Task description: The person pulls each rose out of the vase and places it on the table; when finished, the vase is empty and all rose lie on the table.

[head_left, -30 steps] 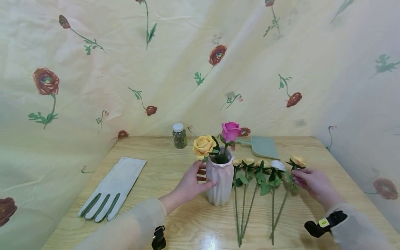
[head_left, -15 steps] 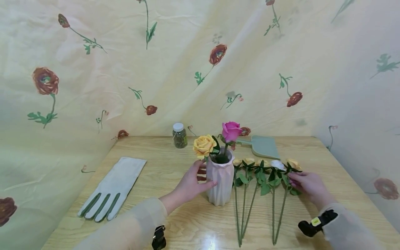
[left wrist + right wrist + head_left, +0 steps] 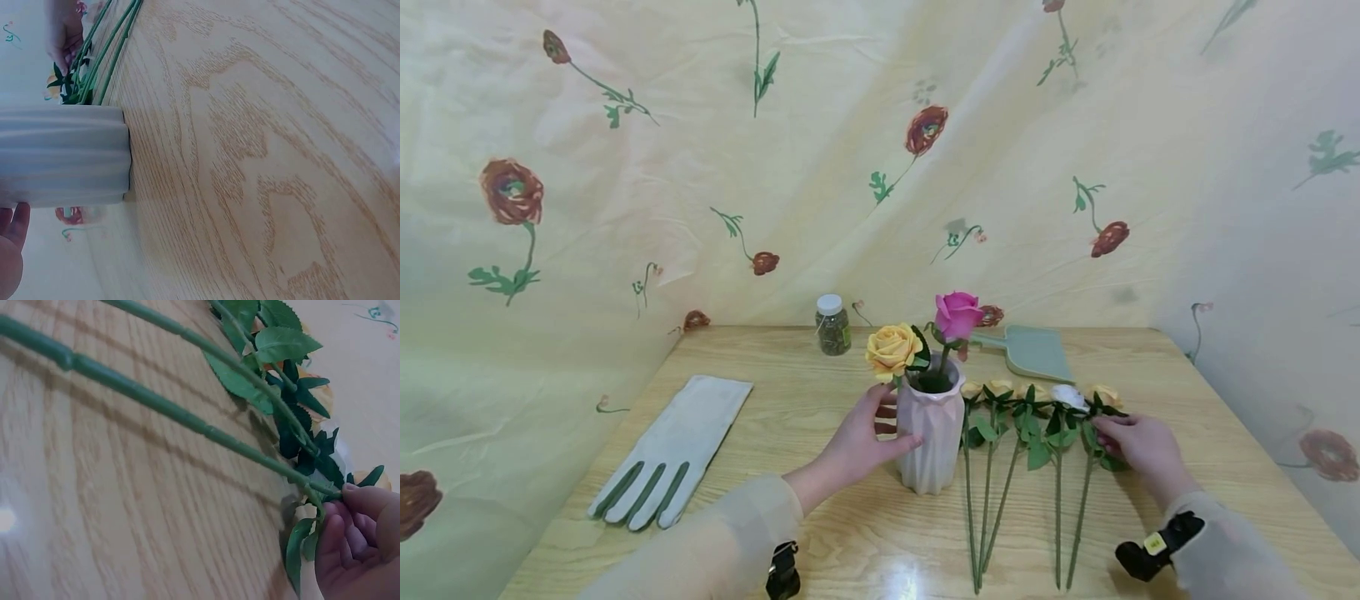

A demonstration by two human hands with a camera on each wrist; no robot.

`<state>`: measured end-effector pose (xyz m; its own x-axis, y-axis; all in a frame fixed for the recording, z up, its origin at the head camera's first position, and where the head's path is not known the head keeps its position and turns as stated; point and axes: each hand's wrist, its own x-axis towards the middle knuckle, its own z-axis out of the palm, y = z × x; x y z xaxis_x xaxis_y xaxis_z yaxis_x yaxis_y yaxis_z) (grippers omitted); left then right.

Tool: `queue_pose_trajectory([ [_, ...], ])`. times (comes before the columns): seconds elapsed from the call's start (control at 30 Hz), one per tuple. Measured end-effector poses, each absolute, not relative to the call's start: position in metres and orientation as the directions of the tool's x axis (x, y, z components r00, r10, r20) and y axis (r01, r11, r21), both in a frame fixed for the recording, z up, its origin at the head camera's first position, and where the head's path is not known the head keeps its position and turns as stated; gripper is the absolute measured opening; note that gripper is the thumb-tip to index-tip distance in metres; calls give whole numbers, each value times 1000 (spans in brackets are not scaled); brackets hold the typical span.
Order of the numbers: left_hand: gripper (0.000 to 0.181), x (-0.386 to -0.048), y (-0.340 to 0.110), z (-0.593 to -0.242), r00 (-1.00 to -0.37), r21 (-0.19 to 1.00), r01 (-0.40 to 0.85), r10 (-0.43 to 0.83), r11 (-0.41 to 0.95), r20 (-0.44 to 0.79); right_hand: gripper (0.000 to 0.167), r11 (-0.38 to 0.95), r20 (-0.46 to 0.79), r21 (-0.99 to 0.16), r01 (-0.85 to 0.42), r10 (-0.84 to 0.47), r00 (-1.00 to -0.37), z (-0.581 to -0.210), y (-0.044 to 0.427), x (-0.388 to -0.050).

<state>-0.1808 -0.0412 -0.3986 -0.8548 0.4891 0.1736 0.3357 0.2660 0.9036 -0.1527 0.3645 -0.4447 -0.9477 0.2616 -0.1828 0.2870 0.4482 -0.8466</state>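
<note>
A pale pink fluted vase (image 3: 931, 450) stands upright on the table, with a yellow rose (image 3: 892, 351) and a magenta rose (image 3: 958, 315) in it. My left hand (image 3: 859, 437) holds the vase from its left side, thumb across the front and fingers behind. Right of the vase lies a row of artificial roses: several yellow ones and a white rose (image 3: 1068, 396). At the row's right end, my right hand (image 3: 1142, 450) pinches the stem (image 3: 206, 429) of a yellow rose (image 3: 1105, 395) just under its bloom. That rose lies low beside the white one, its stem slanting toward the table's front.
A small jar (image 3: 832, 327) with a white lid stands at the back. Behind the roses lies a pale green dustpan (image 3: 1037, 353), its handle partly hidden by the magenta rose. A white and green glove (image 3: 681, 446) lies on the wooden table's left side (image 3: 790, 392).
My right hand has moved left and lowered the yellow rose beside the white one; its stem end has swung right, uncrossing from the white rose's stem. The left hand stays on the vase.
</note>
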Motion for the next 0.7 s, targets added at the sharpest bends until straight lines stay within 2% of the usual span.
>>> queue_pose_trajectory([
  [0.2,67,-180,-41,-398,-863,909,314,482,274,152,51,473,-127,-843,256,288,-949,-434,361,-148],
  [0.4,67,-180,-41,-398,-855,904,334,489,267,171,57,445,-108,-862,241,303,-947,-423,357,-147],
  [0.7,69,-180,-41,-397,-861,904,322,485,282,156,61,543,-27,-824,165,253,-967,-400,334,-153],
])
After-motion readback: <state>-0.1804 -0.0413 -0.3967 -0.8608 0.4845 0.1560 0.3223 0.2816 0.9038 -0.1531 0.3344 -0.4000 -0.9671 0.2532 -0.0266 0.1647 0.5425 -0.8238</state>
